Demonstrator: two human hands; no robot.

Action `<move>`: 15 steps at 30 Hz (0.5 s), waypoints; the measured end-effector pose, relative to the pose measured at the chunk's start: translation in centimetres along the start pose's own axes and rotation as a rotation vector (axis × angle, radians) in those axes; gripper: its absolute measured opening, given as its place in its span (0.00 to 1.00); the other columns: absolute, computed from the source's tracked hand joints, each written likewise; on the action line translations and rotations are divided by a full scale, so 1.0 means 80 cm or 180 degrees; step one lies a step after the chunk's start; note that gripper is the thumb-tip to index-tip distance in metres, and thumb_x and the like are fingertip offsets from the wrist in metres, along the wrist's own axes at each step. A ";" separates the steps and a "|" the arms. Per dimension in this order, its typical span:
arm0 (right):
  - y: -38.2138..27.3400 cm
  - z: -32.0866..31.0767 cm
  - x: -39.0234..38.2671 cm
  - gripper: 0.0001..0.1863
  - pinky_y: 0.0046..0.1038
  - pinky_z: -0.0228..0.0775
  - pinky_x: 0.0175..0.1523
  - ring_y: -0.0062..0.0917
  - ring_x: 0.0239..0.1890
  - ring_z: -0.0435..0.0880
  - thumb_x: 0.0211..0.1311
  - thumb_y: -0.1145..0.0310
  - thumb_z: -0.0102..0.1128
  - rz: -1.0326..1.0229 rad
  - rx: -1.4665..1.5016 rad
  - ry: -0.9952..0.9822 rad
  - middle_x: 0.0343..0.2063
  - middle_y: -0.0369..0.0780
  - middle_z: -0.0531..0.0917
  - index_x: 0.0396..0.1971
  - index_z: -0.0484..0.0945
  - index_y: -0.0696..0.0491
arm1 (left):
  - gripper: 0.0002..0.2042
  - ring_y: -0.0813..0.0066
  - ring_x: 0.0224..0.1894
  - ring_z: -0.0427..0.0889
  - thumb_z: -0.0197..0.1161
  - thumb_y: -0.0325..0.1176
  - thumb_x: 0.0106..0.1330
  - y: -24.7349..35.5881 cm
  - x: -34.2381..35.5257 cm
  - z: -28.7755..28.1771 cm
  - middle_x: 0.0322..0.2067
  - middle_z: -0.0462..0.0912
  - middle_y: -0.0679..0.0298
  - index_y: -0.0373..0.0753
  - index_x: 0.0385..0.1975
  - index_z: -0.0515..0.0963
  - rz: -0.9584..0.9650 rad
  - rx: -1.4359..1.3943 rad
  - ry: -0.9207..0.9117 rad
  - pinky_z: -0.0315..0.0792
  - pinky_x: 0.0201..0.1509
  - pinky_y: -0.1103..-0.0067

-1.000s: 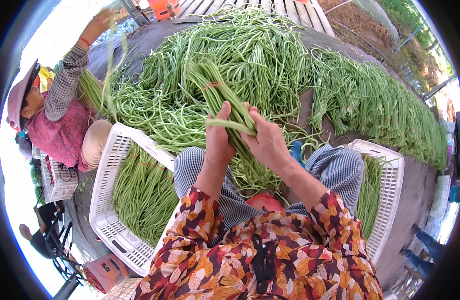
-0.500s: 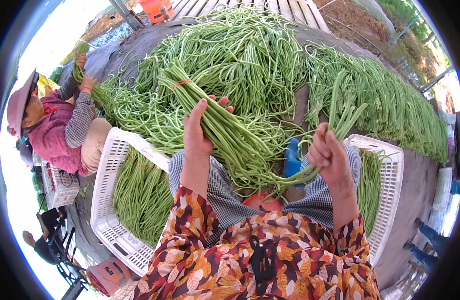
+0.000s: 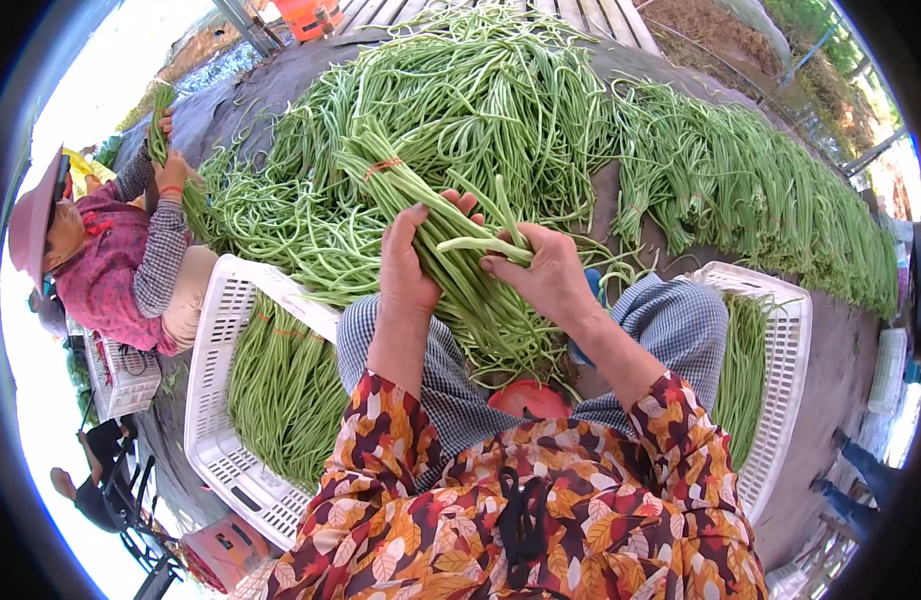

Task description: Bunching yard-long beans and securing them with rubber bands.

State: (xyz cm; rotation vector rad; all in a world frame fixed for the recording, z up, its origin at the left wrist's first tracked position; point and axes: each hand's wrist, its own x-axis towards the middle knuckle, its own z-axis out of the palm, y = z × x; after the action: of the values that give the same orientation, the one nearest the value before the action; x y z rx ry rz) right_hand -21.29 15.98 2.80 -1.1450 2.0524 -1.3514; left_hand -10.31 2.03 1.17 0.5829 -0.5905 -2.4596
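Note:
A bundle of green long beans (image 3: 406,190), bound near its top with a red band, lies diagonally across my left hand (image 3: 407,270), whose fingers wrap round it. My right hand (image 3: 551,270) is closed on a few thick long beans (image 3: 481,244) and rests against the bundle's right side, their ends crossing it. Behind both hands rises a big heap of loose long beans (image 3: 481,90). A white crate (image 3: 209,400) at my left knee and another white crate (image 3: 781,380) at my right both hold long beans laid lengthwise.
A co-worker (image 3: 106,270) at the left holds beans. Banded bundles (image 3: 781,210) lie along the right. Behind the heap are wooden slats (image 3: 626,25) and an orange crate (image 3: 296,15). A red round object (image 3: 529,395) sits between my legs, and another person's legs (image 3: 861,480) show at far right.
My right hand has moved from out at the right back against the bundle, bringing the loose beans with it. The bundle shifted slightly right. The co-worker's raised arm has come down.

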 end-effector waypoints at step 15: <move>-0.016 0.012 0.026 0.13 0.23 0.69 0.35 0.19 0.27 0.75 0.61 0.65 0.60 -0.0032 0.0597 -0.0990 0.23 0.35 0.78 0.42 0.76 0.57 | 0.14 0.65 0.37 0.83 0.58 0.29 0.61 0.004 0.009 -0.017 0.38 0.80 0.55 0.28 0.43 0.71 0.0702 0.0496 0.0517 0.81 0.40 0.73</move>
State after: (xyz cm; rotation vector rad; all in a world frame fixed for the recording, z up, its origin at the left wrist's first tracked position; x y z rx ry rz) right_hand -21.28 13.57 3.70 -1.1980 1.6673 -1.2503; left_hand -10.06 0.96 0.04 0.7300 -0.7426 -2.1504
